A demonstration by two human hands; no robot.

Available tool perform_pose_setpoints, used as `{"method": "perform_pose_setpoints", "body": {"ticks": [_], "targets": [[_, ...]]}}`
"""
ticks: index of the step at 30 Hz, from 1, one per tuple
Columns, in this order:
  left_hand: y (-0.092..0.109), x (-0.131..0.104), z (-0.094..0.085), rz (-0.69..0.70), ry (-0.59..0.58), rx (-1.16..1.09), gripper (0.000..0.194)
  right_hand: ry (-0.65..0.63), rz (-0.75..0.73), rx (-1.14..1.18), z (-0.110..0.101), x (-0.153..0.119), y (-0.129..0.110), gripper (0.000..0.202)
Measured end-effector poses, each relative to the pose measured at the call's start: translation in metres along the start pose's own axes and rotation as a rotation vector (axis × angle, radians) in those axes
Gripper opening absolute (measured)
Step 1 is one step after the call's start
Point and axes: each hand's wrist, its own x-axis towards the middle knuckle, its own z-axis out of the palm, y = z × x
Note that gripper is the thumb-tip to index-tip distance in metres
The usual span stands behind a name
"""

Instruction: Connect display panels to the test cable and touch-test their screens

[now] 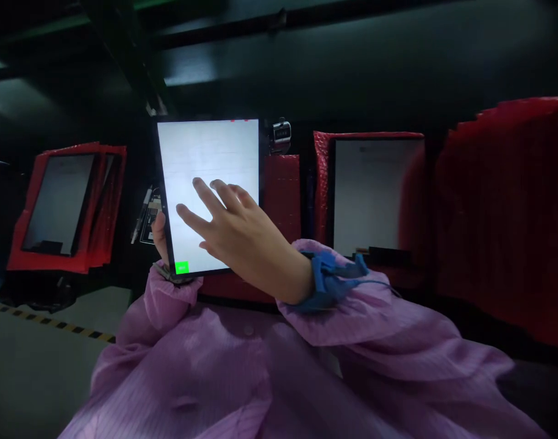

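Observation:
A lit display panel with a black border is held up in front of me, tilted slightly. Its screen is white, with a small green box at the lower left corner and tiny red marks along the top edge. My left hand grips the panel's left edge near the bottom; most of its fingers are hidden behind it. My right hand lies over the screen with fingers spread, its fingertips at the glass; whether they touch cannot be made out. A blue wrist strap with a cord circles the right wrist.
At left, dark panels lie on red bubble-wrap sleeves. Another panel rests on red wrap at right, beside a large red bag pile. A metal tally counter, a red pad and a pen lie nearby.

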Motion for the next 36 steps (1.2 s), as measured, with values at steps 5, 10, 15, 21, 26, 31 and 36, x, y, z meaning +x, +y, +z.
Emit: {"method": "perform_pose_setpoints", "body": {"ticks": [5,10,15,21,26,31,36], "targets": [[0.0,-0.002,0.005,0.053,-0.137,-0.058,0.047,-0.017,0.091,0.007,-0.001,-0.001,0.02,0.062],[0.002,-0.004,0.012,0.041,-0.052,-0.019,0.047,0.021,0.12,-0.004,0.001,-0.003,0.01,0.058],[0.004,-0.005,0.021,0.106,0.014,0.008,0.047,-0.02,-0.021,0.023,0.005,0.0,0.011,0.062],[0.007,-0.011,0.026,-0.033,-0.118,0.019,0.055,0.04,0.137,0.049,-0.002,0.003,0.061,0.064],[0.0,-0.003,0.012,0.02,-0.129,0.068,0.047,0.104,0.077,0.083,0.009,0.01,0.031,0.045],[-0.005,0.001,0.007,0.012,-0.138,0.145,0.042,0.118,-0.017,0.139,0.022,0.017,0.018,0.047],[-0.004,-0.003,0.011,-0.027,-0.176,0.091,0.051,0.138,0.117,0.159,0.012,0.01,0.06,0.058]]}}
